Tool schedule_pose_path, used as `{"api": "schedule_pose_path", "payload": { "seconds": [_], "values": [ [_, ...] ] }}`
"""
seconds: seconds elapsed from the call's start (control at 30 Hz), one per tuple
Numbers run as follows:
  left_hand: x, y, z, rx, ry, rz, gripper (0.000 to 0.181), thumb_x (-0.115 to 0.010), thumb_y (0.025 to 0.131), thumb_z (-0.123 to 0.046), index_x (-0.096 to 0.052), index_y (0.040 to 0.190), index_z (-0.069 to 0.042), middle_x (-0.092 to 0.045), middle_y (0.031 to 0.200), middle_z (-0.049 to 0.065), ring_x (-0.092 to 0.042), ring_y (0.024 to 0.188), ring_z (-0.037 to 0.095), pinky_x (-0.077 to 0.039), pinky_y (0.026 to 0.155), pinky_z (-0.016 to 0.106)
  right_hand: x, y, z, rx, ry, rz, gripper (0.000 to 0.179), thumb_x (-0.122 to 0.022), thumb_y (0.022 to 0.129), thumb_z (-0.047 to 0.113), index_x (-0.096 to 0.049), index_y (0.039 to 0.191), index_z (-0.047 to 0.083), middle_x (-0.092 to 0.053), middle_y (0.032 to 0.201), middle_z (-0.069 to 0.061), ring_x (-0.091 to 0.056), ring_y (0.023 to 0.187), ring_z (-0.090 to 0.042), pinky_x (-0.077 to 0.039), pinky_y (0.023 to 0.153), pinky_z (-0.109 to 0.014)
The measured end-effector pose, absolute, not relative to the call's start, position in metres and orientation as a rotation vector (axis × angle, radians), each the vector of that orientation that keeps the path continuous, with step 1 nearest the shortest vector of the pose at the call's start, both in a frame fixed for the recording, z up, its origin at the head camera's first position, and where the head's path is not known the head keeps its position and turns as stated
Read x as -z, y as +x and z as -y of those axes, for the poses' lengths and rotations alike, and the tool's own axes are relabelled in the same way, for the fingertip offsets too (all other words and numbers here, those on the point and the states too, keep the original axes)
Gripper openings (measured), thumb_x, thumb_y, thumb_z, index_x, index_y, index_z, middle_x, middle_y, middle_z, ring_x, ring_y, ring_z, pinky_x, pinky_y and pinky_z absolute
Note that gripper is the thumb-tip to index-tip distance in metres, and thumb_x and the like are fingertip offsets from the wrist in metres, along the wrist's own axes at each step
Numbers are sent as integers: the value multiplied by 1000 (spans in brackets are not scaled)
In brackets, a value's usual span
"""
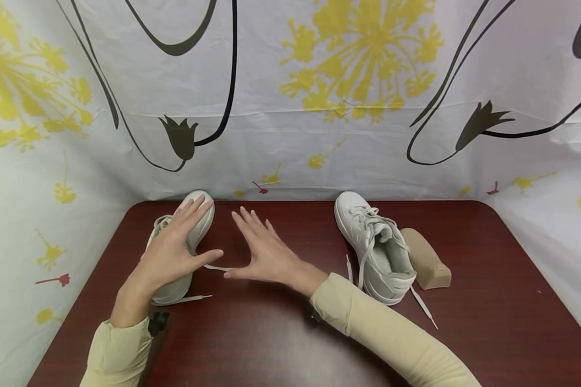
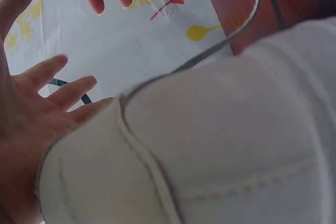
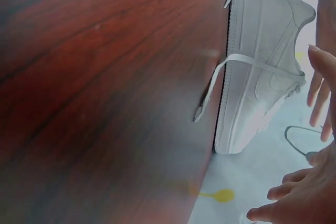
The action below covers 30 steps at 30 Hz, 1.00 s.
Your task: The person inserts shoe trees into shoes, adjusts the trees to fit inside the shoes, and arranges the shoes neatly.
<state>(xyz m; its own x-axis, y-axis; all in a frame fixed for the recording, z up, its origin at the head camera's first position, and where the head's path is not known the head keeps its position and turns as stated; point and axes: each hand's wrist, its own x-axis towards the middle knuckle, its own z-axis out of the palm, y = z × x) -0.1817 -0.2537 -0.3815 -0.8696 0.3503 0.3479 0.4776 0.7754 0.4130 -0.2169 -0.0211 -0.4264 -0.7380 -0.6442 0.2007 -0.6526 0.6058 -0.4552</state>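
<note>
A white lace-up sneaker lies at the left of the table, toe toward the back wall. Over it hovers my left hand, fingers spread and thumb out, hiding much of the shoe. My right hand is held in the air to the right of that sneaker, palm turned toward it, fingers spread. Neither hand holds anything. One loose shoelace runs from the shoe toward my right thumb. In the left wrist view the sneaker's pale side fills the foreground; the right wrist view shows its sole edge on the tabletop.
A second white sneaker, laces loose, stands at the right on the dark red wooden table. Beside it rests a tan wedge-shaped piece. A white sheet with flower prints hangs behind the table and along its sides.
</note>
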Motion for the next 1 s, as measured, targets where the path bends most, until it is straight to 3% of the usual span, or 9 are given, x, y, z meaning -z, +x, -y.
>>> {"api": "schedule_pose_path", "payload": {
  "seconds": [0.17, 0.5, 0.77, 1.0],
  "values": [
    [377, -188, 246, 772, -661, 2728, 105, -80, 81, -47, -18, 160, -16, -20, 164, 5, -24, 148, 30, -32, 109, 60, 426, -218, 12, -729, 1145, 2782, 121, -75, 73, 68, -8, 161, 19, -4, 167, -5, -3, 152, -25, -12, 120, -53],
    [383, -197, 223, 823, -714, 2773, 110, -79, 81, -51, -9, 161, -20, -10, 166, 2, -15, 151, 27, -27, 113, 58, 418, -219, -30, -564, 1070, 2695, 122, -80, 70, 64, -16, 160, 14, -11, 166, -9, -13, 150, -34, -15, 119, -56],
    [385, -197, 208, 854, -737, 2805, 110, -79, 80, -53, -11, 161, -24, -10, 166, -2, -12, 151, 23, -26, 114, 57, 415, -220, -54, -510, 1046, 2687, 121, -81, 70, 62, -14, 161, 16, -12, 166, -8, -11, 151, -31, -14, 119, -56],
    [387, -199, 201, 832, -747, 2828, 109, -79, 78, -54, -15, 161, -21, -9, 166, -1, -11, 151, 27, -24, 115, 59, 409, -216, -64, -478, 1056, 2711, 119, -80, 71, 62, -16, 160, 15, -13, 165, -10, -13, 150, -35, -14, 118, -58]
  ]
}}
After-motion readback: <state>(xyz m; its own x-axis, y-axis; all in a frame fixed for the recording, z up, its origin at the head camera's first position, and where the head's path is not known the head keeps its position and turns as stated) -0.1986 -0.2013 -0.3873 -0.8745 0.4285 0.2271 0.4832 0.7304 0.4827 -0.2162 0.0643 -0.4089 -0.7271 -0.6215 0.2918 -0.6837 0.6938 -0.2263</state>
